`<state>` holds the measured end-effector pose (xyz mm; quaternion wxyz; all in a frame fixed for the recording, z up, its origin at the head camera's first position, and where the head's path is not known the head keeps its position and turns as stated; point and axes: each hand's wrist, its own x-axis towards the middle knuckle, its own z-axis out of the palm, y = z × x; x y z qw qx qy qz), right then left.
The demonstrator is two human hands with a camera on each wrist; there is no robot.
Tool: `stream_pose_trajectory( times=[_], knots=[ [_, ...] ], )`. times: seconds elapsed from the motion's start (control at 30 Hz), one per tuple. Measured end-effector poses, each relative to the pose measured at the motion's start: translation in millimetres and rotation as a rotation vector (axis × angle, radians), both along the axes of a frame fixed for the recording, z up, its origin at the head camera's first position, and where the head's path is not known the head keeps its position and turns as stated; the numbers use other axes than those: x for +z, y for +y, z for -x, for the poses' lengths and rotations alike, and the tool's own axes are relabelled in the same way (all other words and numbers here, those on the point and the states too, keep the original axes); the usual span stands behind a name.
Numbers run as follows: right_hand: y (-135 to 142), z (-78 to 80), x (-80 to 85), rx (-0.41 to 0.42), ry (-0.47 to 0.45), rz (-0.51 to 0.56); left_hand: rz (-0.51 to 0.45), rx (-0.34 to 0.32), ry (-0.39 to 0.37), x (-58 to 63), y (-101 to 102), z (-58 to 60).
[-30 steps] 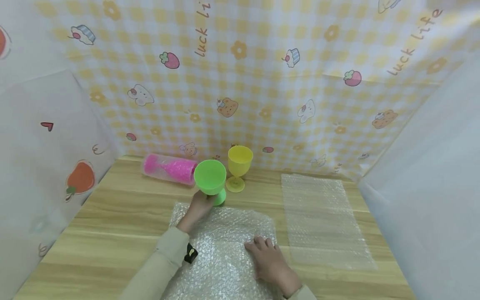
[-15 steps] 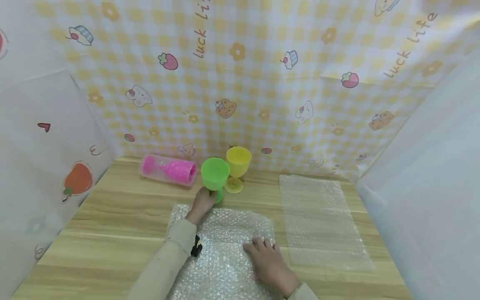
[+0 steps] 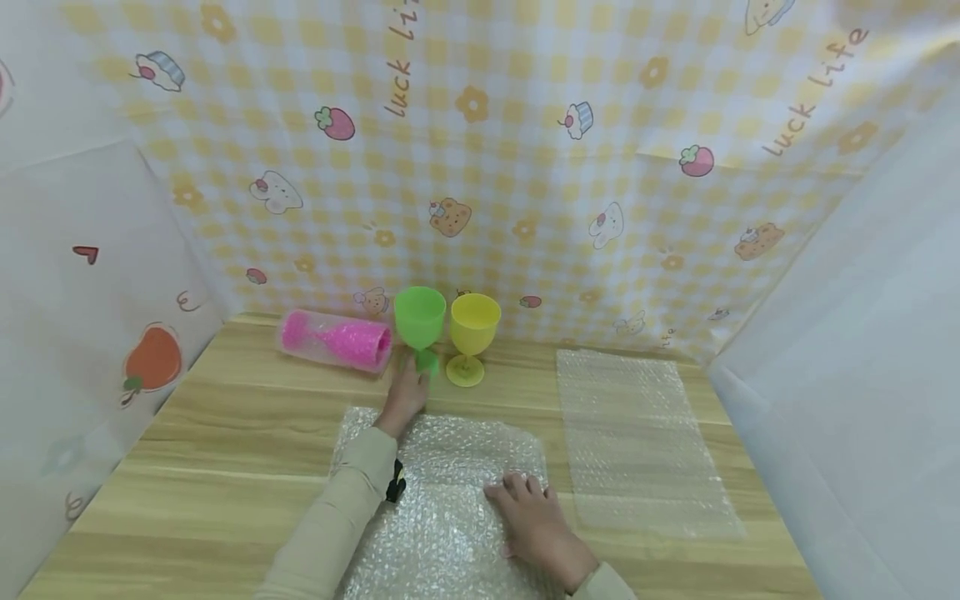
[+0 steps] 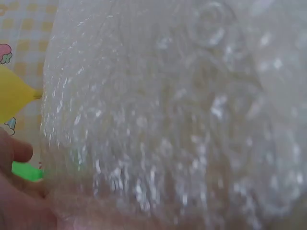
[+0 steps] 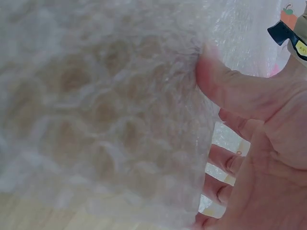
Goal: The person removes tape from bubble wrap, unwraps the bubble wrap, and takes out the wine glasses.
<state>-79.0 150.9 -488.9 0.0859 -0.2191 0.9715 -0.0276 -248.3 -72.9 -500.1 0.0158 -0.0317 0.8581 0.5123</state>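
Observation:
Beside the yellow goblet, a green goblet stands upright at the back of the table. My left hand grips the green goblet low, near its stem. In the left wrist view, a bit of green stem shows between thumb and finger, and bubble wrap hides most of the rest. My right hand rests with spread fingers on the right side of a sheet of bubble wrap. From the right wrist, its thumb lies against the wrap, and the fingertips are hidden behind the wrap's edge.
Left of the green goblet lies a pink goblet rolled in bubble wrap. A second bubble-wrap sheet lies flat at the right. A patterned cloth hangs behind the wooden table, with white walls on both sides.
My left hand has moved the green goblet back, first a little right and then left, into line with the yellow one. My right hand has stayed on the bubble wrap.

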Motion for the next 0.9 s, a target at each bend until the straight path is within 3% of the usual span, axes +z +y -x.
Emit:
stream_pose_trajectory(
  times=[0.1, 0.27, 0.4, 0.53, 0.67, 0.83, 0.9],
  knots=[
    [0.7, -0.2, 0.8, 0.012, -0.002, 0.0, 0.023, -0.074, -0.05, 4.5, -1.6, -6.2],
    [2.2, 0.7, 2.7, 0.035, -0.039, -0.005, 0.169, -0.182, 0.075, 23.4, -4.7, -23.6],
    [3.6, 2.4, 8.6, 0.046, -0.101, 0.017, 0.325, -0.275, 0.117, 46.0, -15.7, -52.8],
    [6.0, 4.5, 11.9, 0.05, -0.147, 0.034, 0.505, -0.354, 0.107, 56.6, -35.4, -92.3],
    [6.9, 4.5, 12.3, 0.049, -0.161, 0.051, 0.567, -0.311, 0.031, 53.5, -59.6, -129.1],
    [4.7, 4.2, 12.8, 0.035, -0.164, 0.068, 0.43, -0.196, -0.139, 40.8, -92.3, -161.7],
    [2.2, 3.7, 12.3, 0.024, -0.16, 0.05, 0.348, -0.19, -0.188, 35.2, -103.5, -170.6]
  ],
)
